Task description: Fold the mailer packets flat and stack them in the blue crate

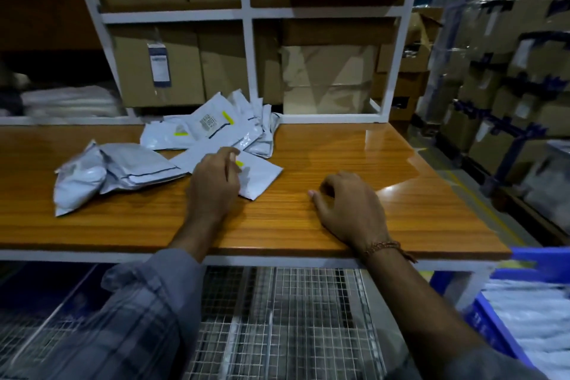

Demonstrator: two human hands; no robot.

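**Hands at the bench, mailers within reach**

Checked grey sleeve (135, 311) fills the lower left, closest of all, with a wire-mesh shelf (277, 318) under the bench edge beside it; from that sleeve the left hand (214, 183) reaches onto the wooden worktop (339, 151), its fingers curled down onto a flat white mailer packet (259, 174) that lies partly beneath it and bears a small yellow mark; whether the fingers pinch the packet or only press on it cannot be told. Right of that hand, well apart from it, the right hand (347, 208) rests on the bare wood, fingers loosely curled and holding nothing, a thread bracelet (385, 247) at the wrist. Just beyond the left hand's fingertips lies a loose heap of mailers (216, 126), pale grey-white, glossy and crumpled, one with a printed label and a yellow strip; to the left of the left hand sit two puffy mailers (108, 173), unflattened, touching each other. Far to the right of the right hand and below the bench level, the blue crate (505, 315) holds white packets (536, 311); cardboard boxes (160, 65) stand behind on a white rack.
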